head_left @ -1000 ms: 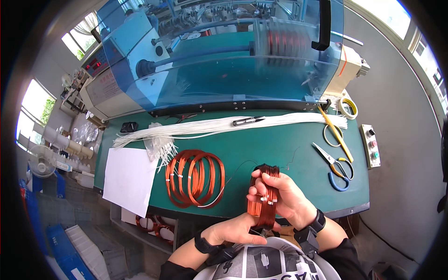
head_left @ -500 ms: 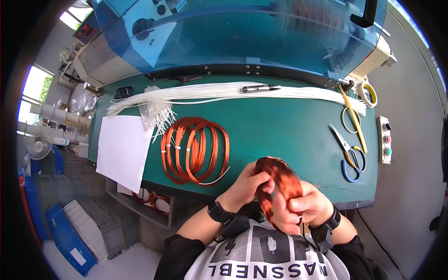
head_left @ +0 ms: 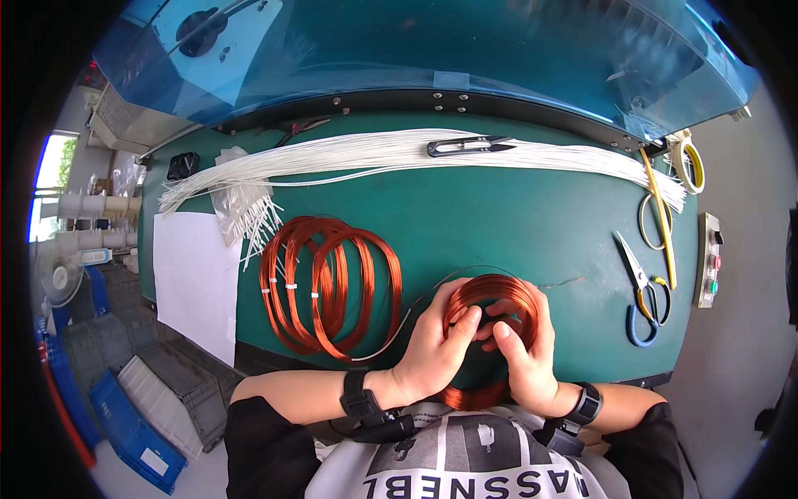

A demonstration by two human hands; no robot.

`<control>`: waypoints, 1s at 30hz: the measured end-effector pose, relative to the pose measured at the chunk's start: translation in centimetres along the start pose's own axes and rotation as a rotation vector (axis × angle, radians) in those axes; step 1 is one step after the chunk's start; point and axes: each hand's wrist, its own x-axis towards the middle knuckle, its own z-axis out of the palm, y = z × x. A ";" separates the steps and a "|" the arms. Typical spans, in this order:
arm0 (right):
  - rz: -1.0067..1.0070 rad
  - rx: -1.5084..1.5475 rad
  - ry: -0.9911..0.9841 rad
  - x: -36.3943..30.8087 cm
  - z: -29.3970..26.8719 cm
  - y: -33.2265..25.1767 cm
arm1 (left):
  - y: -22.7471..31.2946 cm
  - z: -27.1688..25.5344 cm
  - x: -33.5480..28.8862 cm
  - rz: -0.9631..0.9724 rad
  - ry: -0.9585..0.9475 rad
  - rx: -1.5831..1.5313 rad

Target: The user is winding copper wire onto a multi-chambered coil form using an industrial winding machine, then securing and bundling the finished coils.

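Observation:
Both of my hands grip a round coil of copper-coloured wire [head_left: 492,287] at the table's front edge. My left hand [head_left: 436,349] is closed on its left side, and my right hand [head_left: 532,358] on its right, thumbs over the inner rim and some fingertips inside the ring. The coil's lower part rests near my shirt. A thin dark wire [head_left: 470,267] arcs off past the top of the coil. To the left lie several overlapping copper wire coils [head_left: 319,274] bound with small white ties; a white sleeved lead [head_left: 391,341] runs from them toward my left hand.
A long bundle of white tubing [head_left: 349,154] crosses the green table [head_left: 507,216], with thread snips [head_left: 470,146] on it. Scissors [head_left: 642,287] and a yellow stick [head_left: 661,224] lie right. White paper [head_left: 195,283] and a bag of white ties [head_left: 241,195] lie left. A blue-covered machine [head_left: 374,50] stands behind.
The coil has turned from a tilted, edge-on pose to facing up as an open ring. My hands have spread to its two sides. The view has shifted slightly.

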 end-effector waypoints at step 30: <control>0.286 0.504 -0.485 0.6 2.4 -6.9 | -0.7 -2.0 -6.5 0.245 -0.214 0.133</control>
